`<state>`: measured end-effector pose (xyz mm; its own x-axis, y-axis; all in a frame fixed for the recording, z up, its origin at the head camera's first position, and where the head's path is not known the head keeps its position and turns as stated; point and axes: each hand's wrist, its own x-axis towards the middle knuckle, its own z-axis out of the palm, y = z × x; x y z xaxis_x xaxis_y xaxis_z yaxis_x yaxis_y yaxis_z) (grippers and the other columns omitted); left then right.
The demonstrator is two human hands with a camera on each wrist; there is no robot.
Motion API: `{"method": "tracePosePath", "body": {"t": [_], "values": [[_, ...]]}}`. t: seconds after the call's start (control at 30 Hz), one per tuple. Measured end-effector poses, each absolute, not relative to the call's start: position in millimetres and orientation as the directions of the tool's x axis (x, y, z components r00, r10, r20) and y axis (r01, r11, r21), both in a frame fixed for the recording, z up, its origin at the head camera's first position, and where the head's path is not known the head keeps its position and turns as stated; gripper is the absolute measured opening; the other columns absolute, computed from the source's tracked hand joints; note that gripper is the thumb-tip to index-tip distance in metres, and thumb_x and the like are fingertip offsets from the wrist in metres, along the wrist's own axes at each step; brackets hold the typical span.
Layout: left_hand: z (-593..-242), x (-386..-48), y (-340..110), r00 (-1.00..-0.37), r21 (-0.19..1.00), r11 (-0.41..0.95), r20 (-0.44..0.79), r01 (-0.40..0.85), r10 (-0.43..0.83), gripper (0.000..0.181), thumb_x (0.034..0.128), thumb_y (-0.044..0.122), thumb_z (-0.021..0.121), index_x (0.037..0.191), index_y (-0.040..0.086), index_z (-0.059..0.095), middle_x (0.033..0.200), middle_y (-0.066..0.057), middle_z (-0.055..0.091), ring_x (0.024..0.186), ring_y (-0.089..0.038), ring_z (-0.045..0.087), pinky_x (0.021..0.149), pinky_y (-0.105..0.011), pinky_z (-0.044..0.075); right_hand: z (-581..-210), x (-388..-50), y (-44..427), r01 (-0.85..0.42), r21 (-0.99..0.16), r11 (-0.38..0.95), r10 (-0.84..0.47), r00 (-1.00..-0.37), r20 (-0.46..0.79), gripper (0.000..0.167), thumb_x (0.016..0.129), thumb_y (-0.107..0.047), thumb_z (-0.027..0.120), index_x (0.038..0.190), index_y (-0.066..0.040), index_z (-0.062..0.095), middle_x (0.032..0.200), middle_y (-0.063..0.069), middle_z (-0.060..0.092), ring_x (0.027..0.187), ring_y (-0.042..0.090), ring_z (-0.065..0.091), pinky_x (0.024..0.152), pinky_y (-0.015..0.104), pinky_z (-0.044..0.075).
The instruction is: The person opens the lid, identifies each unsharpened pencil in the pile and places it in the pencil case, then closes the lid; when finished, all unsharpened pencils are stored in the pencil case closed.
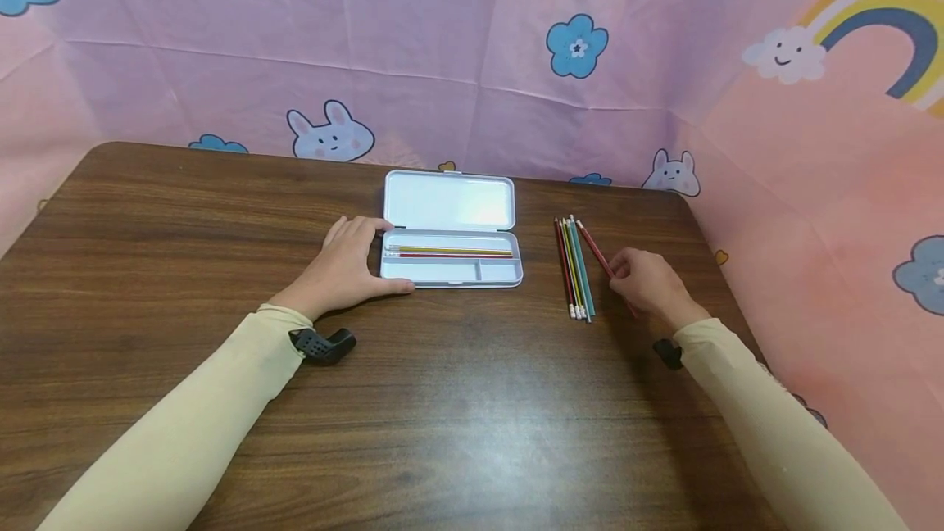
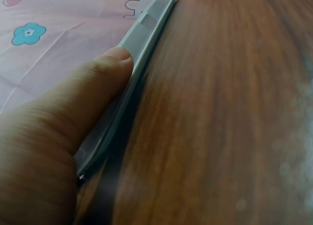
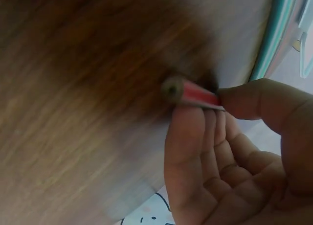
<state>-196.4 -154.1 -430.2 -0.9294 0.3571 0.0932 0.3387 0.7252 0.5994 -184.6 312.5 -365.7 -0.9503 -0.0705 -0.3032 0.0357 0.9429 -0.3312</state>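
Observation:
A white pencil case (image 1: 442, 271) lies with its lid (image 1: 450, 201) raised at the back; several pencils (image 1: 457, 252) lie in its long rear compartment. My left hand (image 1: 342, 269) grips the case's left end, thumb at the front edge and fingers at the hinge side; the left wrist view shows the thumb (image 2: 105, 76) against the case wall (image 2: 142, 39). My right hand (image 1: 649, 283) pinches a red pencil (image 1: 593, 247) between thumb and fingers, right of a row of several pencils (image 1: 574, 269). In the right wrist view the hand (image 3: 234, 156) holds the red pencil (image 3: 198, 94), its end towards the camera.
The brown wooden table (image 1: 442, 416) stretches in front of the case and to both sides. A pink patterned cloth (image 1: 442, 47) hangs behind the table and along its right side. The case's front right holds a small square compartment (image 1: 500, 271).

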Motion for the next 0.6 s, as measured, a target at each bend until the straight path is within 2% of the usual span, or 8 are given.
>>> {"method": "tracePosePath", "body": {"t": [0.2, 0.3, 0.47, 0.6], "values": [[-431.1, -197.9, -154.4, -0.930, 0.596, 0.729, 0.085, 0.336, 0.358, 0.105, 0.0731, 0.072, 0.081, 0.147, 0.007, 0.044, 0.144, -0.013, 0.050, 0.136, -0.031, 0.043, 0.125, -0.056, 0.011, -365.8, -184.4, 313.2, 0.019, -0.304, 0.952, -0.064, -0.963, -0.260, 0.025, 0.096, -0.013, 0.066, 0.118, -0.002, 0.066, 0.102, 0.015, 0.069, 0.071, 0.022, 0.063, 0.058, 0.032, 0.049], [-430.8, -198.0, -155.0, -0.931, 0.597, 0.730, 0.084, 0.333, 0.356, 0.106, 0.0728, 0.072, 0.082, 0.147, 0.007, 0.044, 0.144, -0.013, 0.050, 0.136, -0.031, 0.043, 0.125, -0.056, 0.011, -365.2, -185.4, 311.4, -0.011, -0.291, 0.957, -0.070, -0.978, -0.196, 0.023, 0.094, -0.013, 0.067, 0.116, -0.003, 0.067, 0.100, 0.013, 0.070, 0.077, 0.024, 0.063, 0.062, 0.036, 0.049], [-428.8, -197.5, -155.7, -0.931, 0.598, 0.730, 0.081, 0.331, 0.357, 0.106, 0.0729, 0.071, 0.082, 0.147, 0.006, 0.044, 0.145, -0.013, 0.050, 0.137, -0.032, 0.042, 0.126, -0.056, 0.010, -362.7, -187.3, 304.3, -0.068, -0.288, 0.955, -0.096, -0.992, -0.086, 0.023, 0.093, -0.012, 0.067, 0.115, -0.004, 0.068, 0.102, 0.013, 0.071, 0.090, 0.030, 0.065, 0.074, 0.048, 0.053], [-426.3, -196.8, -156.2, -0.930, 0.603, 0.726, 0.075, 0.330, 0.360, 0.106, 0.0734, 0.071, 0.082, 0.148, 0.006, 0.043, 0.146, -0.013, 0.049, 0.138, -0.032, 0.041, 0.126, -0.056, 0.009, -361.0, -188.4, 295.6, -0.116, -0.298, 0.947, -0.122, -0.993, 0.001, 0.024, 0.093, -0.010, 0.066, 0.115, -0.003, 0.068, 0.104, 0.015, 0.070, 0.094, 0.032, 0.067, 0.079, 0.053, 0.055]]}}
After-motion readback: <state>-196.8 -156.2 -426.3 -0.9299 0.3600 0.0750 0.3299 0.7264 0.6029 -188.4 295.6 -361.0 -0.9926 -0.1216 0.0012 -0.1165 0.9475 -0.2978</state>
